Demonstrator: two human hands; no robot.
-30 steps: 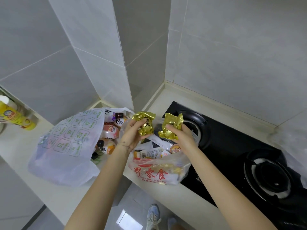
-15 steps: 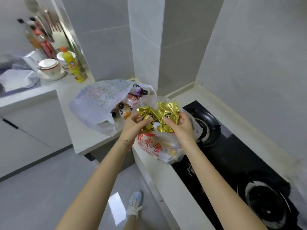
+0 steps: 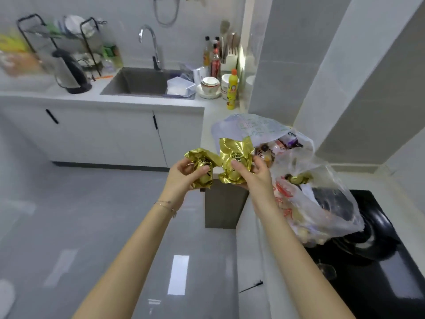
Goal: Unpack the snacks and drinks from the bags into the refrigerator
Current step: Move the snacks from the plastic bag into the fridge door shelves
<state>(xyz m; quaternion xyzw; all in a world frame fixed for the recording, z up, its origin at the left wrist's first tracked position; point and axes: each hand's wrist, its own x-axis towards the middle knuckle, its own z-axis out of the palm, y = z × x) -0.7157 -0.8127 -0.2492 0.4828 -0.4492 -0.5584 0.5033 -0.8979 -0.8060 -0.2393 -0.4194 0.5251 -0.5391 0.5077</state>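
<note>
A home kitchen: beyond the two hands holding gold packets, a grey recessed sink (image 3: 140,82) under a curved chrome tap (image 3: 150,46), a steel electric kettle (image 3: 70,75), white cabinet doors (image 3: 101,137), and to their right a black glass gas hob (image 3: 377,268).

I can't read the black print on either gold packet (image 3: 234,157); my thumbs cover part of it. The dish rack (image 3: 62,40) at far left is smeared by blur.

Both hands (image 3: 220,176) raised, fingers curled closed.
</note>
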